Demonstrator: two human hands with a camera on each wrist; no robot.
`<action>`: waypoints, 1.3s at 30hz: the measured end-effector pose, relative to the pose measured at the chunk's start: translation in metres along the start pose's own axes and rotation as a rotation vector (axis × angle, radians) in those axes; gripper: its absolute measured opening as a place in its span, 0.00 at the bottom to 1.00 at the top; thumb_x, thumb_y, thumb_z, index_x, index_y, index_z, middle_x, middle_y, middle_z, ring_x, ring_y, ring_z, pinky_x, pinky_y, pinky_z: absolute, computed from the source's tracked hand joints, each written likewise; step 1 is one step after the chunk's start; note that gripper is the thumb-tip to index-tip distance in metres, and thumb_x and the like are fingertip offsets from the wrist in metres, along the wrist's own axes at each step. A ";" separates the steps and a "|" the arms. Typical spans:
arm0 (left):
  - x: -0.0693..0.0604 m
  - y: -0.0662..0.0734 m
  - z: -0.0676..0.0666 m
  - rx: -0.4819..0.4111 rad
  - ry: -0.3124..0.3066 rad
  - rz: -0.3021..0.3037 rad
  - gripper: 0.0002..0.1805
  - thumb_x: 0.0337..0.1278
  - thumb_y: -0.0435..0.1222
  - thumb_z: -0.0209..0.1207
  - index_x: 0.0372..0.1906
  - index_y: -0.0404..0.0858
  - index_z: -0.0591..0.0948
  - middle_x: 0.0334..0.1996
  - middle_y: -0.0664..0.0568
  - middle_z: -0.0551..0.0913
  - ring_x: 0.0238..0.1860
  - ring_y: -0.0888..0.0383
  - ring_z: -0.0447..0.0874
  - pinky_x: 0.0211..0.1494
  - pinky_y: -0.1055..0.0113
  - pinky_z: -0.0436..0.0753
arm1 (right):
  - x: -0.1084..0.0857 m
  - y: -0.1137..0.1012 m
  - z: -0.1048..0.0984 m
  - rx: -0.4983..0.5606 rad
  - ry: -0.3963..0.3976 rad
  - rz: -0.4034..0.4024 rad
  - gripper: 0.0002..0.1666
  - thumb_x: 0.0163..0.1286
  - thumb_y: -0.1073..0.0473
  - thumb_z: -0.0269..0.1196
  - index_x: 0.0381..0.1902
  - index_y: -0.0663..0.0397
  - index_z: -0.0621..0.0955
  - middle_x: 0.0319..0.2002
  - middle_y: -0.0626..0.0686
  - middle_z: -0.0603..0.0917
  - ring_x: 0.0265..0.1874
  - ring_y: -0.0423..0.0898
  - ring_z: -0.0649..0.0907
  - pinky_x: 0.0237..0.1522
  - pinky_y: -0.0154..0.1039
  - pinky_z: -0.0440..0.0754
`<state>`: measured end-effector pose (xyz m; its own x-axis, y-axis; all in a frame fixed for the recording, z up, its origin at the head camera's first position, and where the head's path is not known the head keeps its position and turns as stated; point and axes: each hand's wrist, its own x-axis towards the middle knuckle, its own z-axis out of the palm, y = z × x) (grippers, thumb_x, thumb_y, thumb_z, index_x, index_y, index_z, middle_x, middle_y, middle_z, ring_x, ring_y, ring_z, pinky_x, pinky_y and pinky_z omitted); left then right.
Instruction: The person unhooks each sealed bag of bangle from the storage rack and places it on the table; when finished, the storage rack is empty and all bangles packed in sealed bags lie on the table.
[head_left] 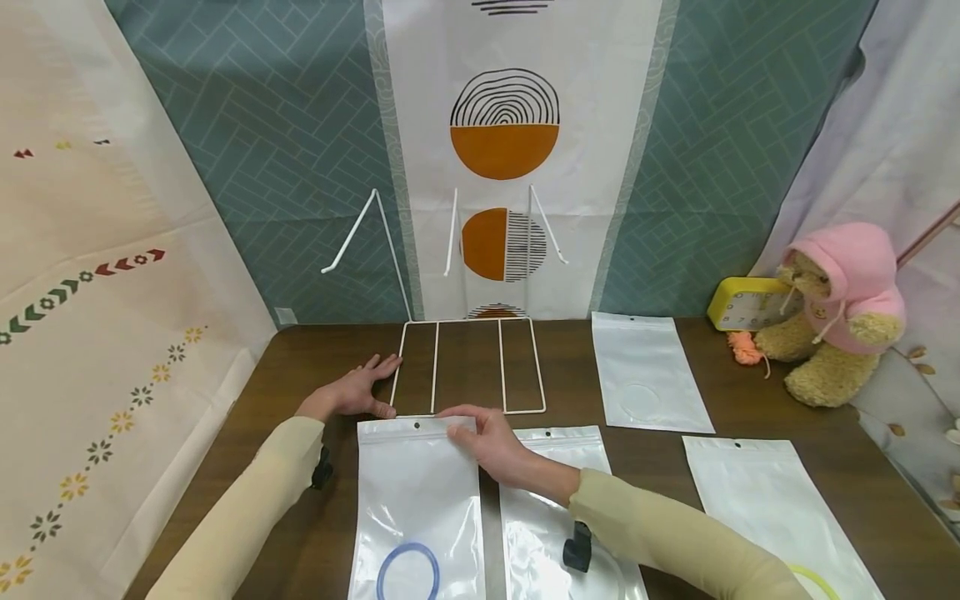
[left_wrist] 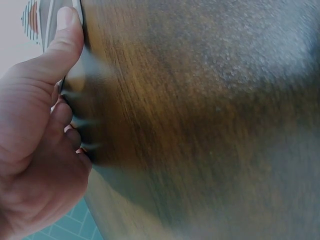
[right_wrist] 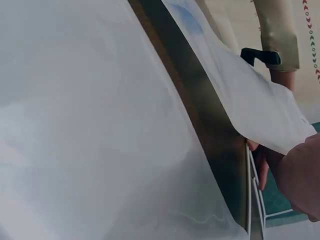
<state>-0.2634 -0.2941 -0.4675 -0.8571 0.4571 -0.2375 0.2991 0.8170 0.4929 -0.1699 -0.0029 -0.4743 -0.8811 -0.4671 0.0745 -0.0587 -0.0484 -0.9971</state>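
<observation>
My right hand (head_left: pixel 491 448) pinches the top edge of a white zip bag (head_left: pixel 420 508) near its right corner. A blue ring (head_left: pixel 408 571) shows through this bag's lower part. In the right wrist view, the bag (right_wrist: pixel 260 102) is raised off the table at the pinched end. My left hand (head_left: pixel 358 392) rests spread at the left side of a white wire rack (head_left: pixel 502 367), touching its base. The thumb (left_wrist: pixel 70 37) lies against the rack's wire in the left wrist view. Partly under my right forearm lies a second white zip bag (head_left: pixel 570 454).
Another white bag (head_left: pixel 645 358) lies at the back right. One more, with a yellow ring, is the bag (head_left: pixel 757 483) at the front right. A yellow clock (head_left: pixel 738 302) and a teddy bear in pink (head_left: pixel 847 292) stand in the right corner. Wire prongs (head_left: pixel 386 233) rise behind the rack's base.
</observation>
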 end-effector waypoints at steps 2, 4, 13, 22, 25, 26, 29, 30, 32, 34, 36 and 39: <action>-0.001 0.000 0.001 -0.007 -0.002 -0.003 0.57 0.52 0.47 0.74 0.79 0.33 0.52 0.78 0.33 0.47 0.76 0.30 0.37 0.72 0.34 0.45 | 0.001 0.004 0.001 -0.046 0.002 -0.006 0.16 0.68 0.73 0.60 0.53 0.66 0.84 0.48 0.57 0.85 0.39 0.41 0.81 0.38 0.33 0.80; -0.001 -0.001 0.002 -0.009 -0.003 -0.005 0.57 0.52 0.46 0.73 0.79 0.32 0.52 0.77 0.33 0.47 0.76 0.30 0.37 0.72 0.34 0.44 | 0.002 0.006 0.001 -0.108 -0.001 -0.009 0.16 0.66 0.73 0.60 0.51 0.65 0.85 0.49 0.57 0.85 0.44 0.42 0.79 0.42 0.33 0.78; 0.004 0.004 -0.021 0.003 0.006 -0.007 0.57 0.53 0.45 0.73 0.79 0.32 0.51 0.78 0.34 0.45 0.76 0.32 0.35 0.72 0.36 0.41 | 0.023 -0.002 -0.009 -0.326 -0.024 -0.016 0.16 0.64 0.72 0.62 0.50 0.62 0.86 0.48 0.56 0.87 0.52 0.48 0.81 0.53 0.37 0.75; 0.007 0.008 -0.029 0.008 0.011 -0.009 0.58 0.53 0.46 0.73 0.79 0.33 0.50 0.79 0.36 0.45 0.77 0.33 0.34 0.73 0.36 0.41 | 0.030 -0.011 -0.012 -0.381 -0.031 0.013 0.15 0.64 0.73 0.63 0.48 0.63 0.86 0.45 0.57 0.87 0.38 0.41 0.80 0.40 0.32 0.77; 0.007 0.008 -0.026 -0.010 0.004 -0.008 0.58 0.53 0.46 0.73 0.79 0.34 0.50 0.79 0.36 0.44 0.77 0.33 0.33 0.73 0.36 0.40 | 0.030 -0.008 -0.012 -0.387 -0.023 0.024 0.14 0.63 0.73 0.64 0.47 0.64 0.86 0.44 0.58 0.86 0.35 0.40 0.79 0.37 0.32 0.77; 0.007 0.008 -0.025 -0.016 0.003 -0.006 0.58 0.53 0.46 0.73 0.79 0.34 0.50 0.79 0.36 0.44 0.77 0.33 0.33 0.73 0.36 0.40 | 0.029 -0.007 -0.012 -0.396 -0.019 0.025 0.14 0.63 0.73 0.64 0.47 0.64 0.86 0.45 0.58 0.86 0.36 0.41 0.79 0.38 0.32 0.77; 0.006 0.006 -0.020 -0.027 -0.002 0.000 0.58 0.52 0.45 0.74 0.79 0.33 0.50 0.78 0.36 0.45 0.76 0.33 0.33 0.73 0.36 0.40 | 0.027 -0.003 -0.012 -0.432 -0.001 0.039 0.14 0.62 0.72 0.65 0.46 0.63 0.87 0.46 0.57 0.86 0.41 0.43 0.80 0.43 0.34 0.77; 0.005 0.005 -0.018 -0.026 -0.004 0.002 0.58 0.52 0.45 0.74 0.79 0.33 0.50 0.78 0.35 0.45 0.76 0.32 0.34 0.73 0.36 0.41 | 0.026 -0.002 -0.012 -0.445 0.006 0.044 0.14 0.62 0.72 0.65 0.46 0.63 0.87 0.46 0.57 0.87 0.42 0.44 0.81 0.44 0.34 0.78; 0.005 0.003 -0.014 -0.023 -0.010 0.002 0.58 0.52 0.46 0.74 0.79 0.33 0.50 0.78 0.35 0.45 0.76 0.32 0.34 0.73 0.36 0.41 | 0.024 0.000 -0.011 -0.464 0.021 0.056 0.14 0.61 0.71 0.66 0.45 0.62 0.87 0.45 0.57 0.87 0.44 0.45 0.81 0.46 0.35 0.77; 0.004 0.002 -0.010 -0.028 -0.016 -0.005 0.58 0.52 0.46 0.74 0.79 0.33 0.50 0.78 0.35 0.45 0.76 0.32 0.34 0.72 0.36 0.41 | 0.022 0.002 -0.010 -0.479 0.037 0.066 0.14 0.60 0.71 0.66 0.45 0.62 0.87 0.45 0.57 0.87 0.45 0.46 0.81 0.47 0.36 0.77; 0.003 0.000 -0.006 -0.032 -0.020 -0.010 0.58 0.52 0.46 0.74 0.79 0.34 0.50 0.78 0.35 0.45 0.76 0.32 0.34 0.72 0.35 0.41 | 0.020 0.005 -0.009 -0.485 0.049 0.072 0.14 0.59 0.71 0.66 0.44 0.62 0.87 0.44 0.57 0.87 0.45 0.47 0.81 0.47 0.36 0.77; 0.001 -0.001 -0.001 -0.041 -0.024 -0.011 0.58 0.51 0.46 0.74 0.79 0.33 0.50 0.78 0.35 0.45 0.76 0.32 0.34 0.72 0.35 0.41 | 0.018 0.008 -0.007 -0.497 0.059 0.076 0.14 0.59 0.71 0.66 0.44 0.62 0.87 0.44 0.57 0.87 0.45 0.47 0.81 0.48 0.35 0.76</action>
<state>-0.2652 -0.2946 -0.4673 -0.8498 0.4567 -0.2631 0.2716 0.8073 0.5240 -0.1894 -0.0052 -0.4812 -0.9157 -0.4017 0.0152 -0.1973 0.4162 -0.8876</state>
